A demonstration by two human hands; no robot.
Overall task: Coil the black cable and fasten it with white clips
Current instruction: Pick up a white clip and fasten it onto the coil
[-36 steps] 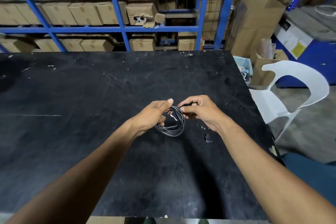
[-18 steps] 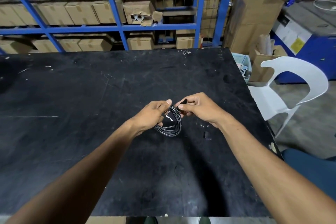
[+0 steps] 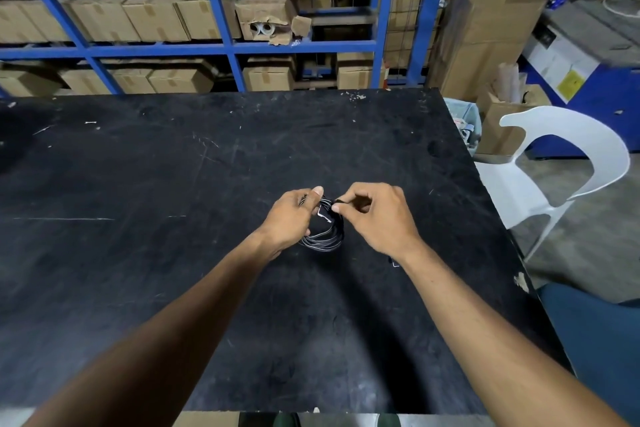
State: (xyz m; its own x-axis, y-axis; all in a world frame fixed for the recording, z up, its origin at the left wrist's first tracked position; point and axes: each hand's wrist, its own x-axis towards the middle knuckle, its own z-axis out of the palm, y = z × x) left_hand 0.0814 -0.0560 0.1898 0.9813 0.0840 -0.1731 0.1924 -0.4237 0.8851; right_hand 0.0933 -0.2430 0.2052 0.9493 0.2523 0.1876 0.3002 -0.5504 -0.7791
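Left hand (image 3: 291,215) grips the coiled black cable (image 3: 325,236) above the table (image 3: 138,184). Right hand (image 3: 377,218) pinches its far end, beside a white clip (image 3: 323,215).

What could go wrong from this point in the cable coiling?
The coiled black cable is pinched only at its top by the left hand, so the lower loops may spring apart. The small white clip looks only partly on and might slip as the right hand works the cable end.

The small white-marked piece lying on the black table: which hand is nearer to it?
Right. The right hand is just above-left of the small piece; the left hand is farther away, beyond the black cable coil.
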